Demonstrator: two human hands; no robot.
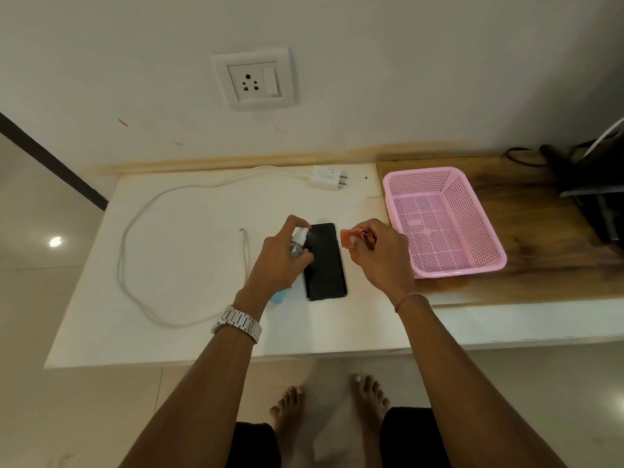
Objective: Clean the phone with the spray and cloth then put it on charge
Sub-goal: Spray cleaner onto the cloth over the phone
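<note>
A person's left hand (280, 261) grips a small spray bottle (299, 241), nozzle aimed at the phone (325, 265) lying flat near the counter's (189, 332) front edge. The right hand (378, 255) pinches a bunched orange cloth (347, 238), soft and light. The phone looks slick, stiff and breakable; its long side edges seem safest to hold. The charger (326, 177) waits by the back edge, below a wall socket (253, 79).

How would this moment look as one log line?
step: spraying | left hand: grips spray bottle over phone | right hand: holds cloth | charger: unplugged
</note>
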